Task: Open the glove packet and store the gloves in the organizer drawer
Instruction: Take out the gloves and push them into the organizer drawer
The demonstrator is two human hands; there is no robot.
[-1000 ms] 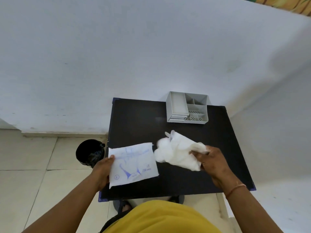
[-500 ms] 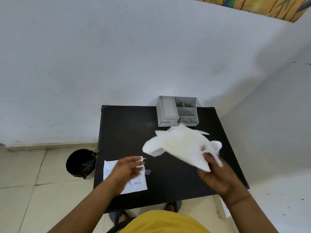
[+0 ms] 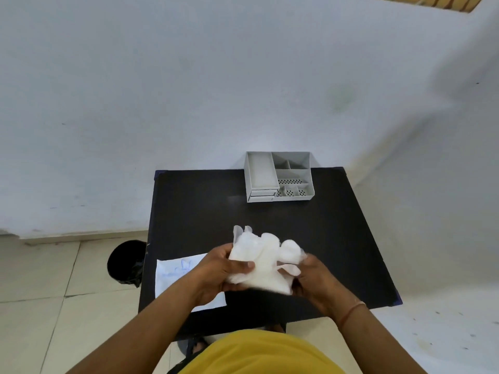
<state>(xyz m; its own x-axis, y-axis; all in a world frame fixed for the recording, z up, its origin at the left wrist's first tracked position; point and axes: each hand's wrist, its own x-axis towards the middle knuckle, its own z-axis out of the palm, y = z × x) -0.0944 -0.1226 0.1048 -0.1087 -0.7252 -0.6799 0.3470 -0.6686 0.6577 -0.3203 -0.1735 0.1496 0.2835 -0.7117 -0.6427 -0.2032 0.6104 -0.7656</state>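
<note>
Since the earlier frame the left hand (image 3: pixel 216 273) joins the right hand (image 3: pixel 310 276), both grasping the crumpled white gloves (image 3: pixel 259 263) above the black surface (image 3: pixel 194 211); loose fingers risk snagging the grey plastic organizer's (image 3: pixel 278 176) drawer.

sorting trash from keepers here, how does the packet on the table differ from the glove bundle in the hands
The packet lies flat on the black table, while the gloves are a bunched, puffy wad held above it. The packet carries blue print; the gloves are plain. The packet is let go and partly hidden under the left hand, whereas the gloves are gripped by it and the right hand. Both are white.
</note>
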